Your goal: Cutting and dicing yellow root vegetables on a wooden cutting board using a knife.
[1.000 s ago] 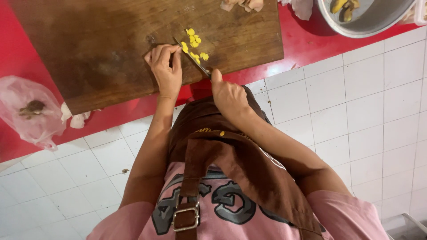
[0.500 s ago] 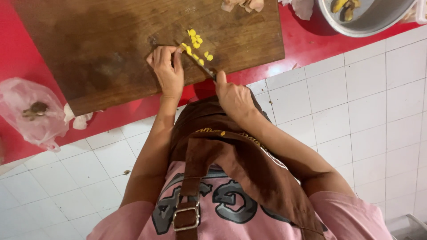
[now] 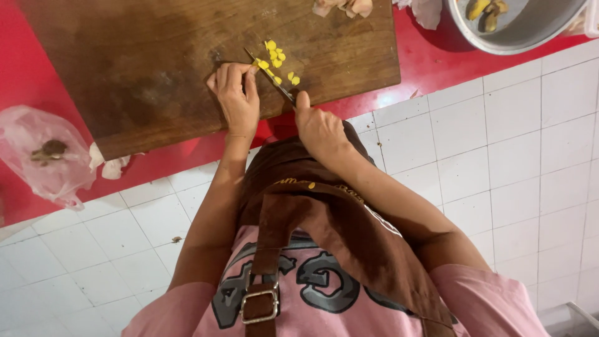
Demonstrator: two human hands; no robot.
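Note:
A dark wooden cutting board (image 3: 156, 68) lies on a red counter (image 3: 430, 62). My left hand (image 3: 236, 97) presses its curled fingertips on a small yellow piece (image 3: 262, 63) on the board. My right hand (image 3: 319, 128) grips a knife (image 3: 271, 76), its blade slanting up to the left against my left fingers. Several cut yellow slices (image 3: 277, 55) lie just beyond the blade, a few more at its right side.
A metal bowl (image 3: 518, 34) with yellow-brown bits stands at the top right. A crumpled clear plastic bag (image 3: 43, 159) lies at the counter's left edge. Pale scraps (image 3: 346, 6) sit at the board's far edge. White tiled floor (image 3: 511, 156) below; I wear a brown apron.
Both hands and the knife kept to the same spot on the board. The blade shifted slightly along the yellow piece, with more slices lying beside it.

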